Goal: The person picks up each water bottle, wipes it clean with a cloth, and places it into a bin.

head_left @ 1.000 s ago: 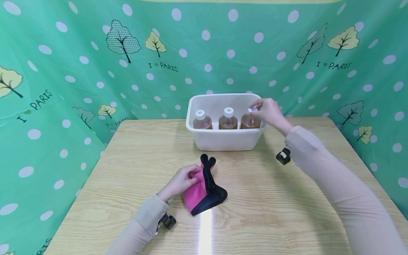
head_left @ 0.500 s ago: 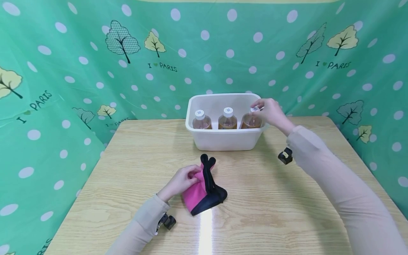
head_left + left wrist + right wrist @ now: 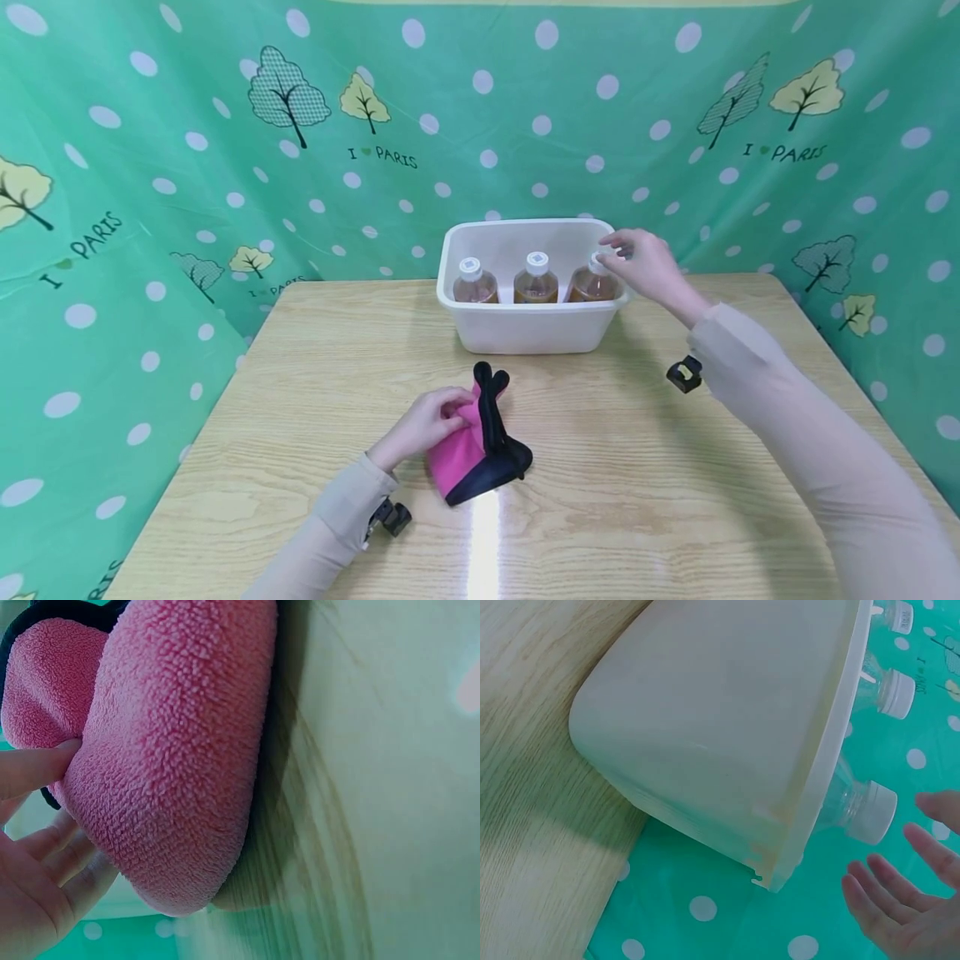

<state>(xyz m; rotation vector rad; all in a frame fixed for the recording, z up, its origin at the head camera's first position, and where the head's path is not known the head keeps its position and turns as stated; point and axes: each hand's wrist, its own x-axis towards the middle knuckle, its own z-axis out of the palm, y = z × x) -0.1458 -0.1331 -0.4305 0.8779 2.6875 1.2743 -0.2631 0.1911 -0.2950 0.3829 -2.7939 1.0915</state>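
Observation:
My left hand (image 3: 426, 423) pinches a pink fleece pouch (image 3: 456, 462) with black trim, which lies on the table; in the left wrist view the thumb presses into its pink fleece (image 3: 176, 750). At the far side my right hand (image 3: 643, 262) hovers by the white cap of the rightmost bottle (image 3: 594, 286). In the right wrist view that hand's fingers are spread, apart from the bottle cap (image 3: 874, 813). Two more white-capped bottles of brown liquid, a middle bottle (image 3: 536, 287) and a left bottle (image 3: 476, 288), stand in the white plastic bin (image 3: 528, 329).
A light wooden table (image 3: 322, 350) carries everything. Behind it and at both sides hangs a green polka-dot curtain (image 3: 450, 175) printed with trees. The bin stands at the table's back edge, close to the curtain.
The rightmost bottle has shifted slightly right inside the bin. My right hand has let go of its cap and drawn a little to the right. The left hand stays on the pouch.

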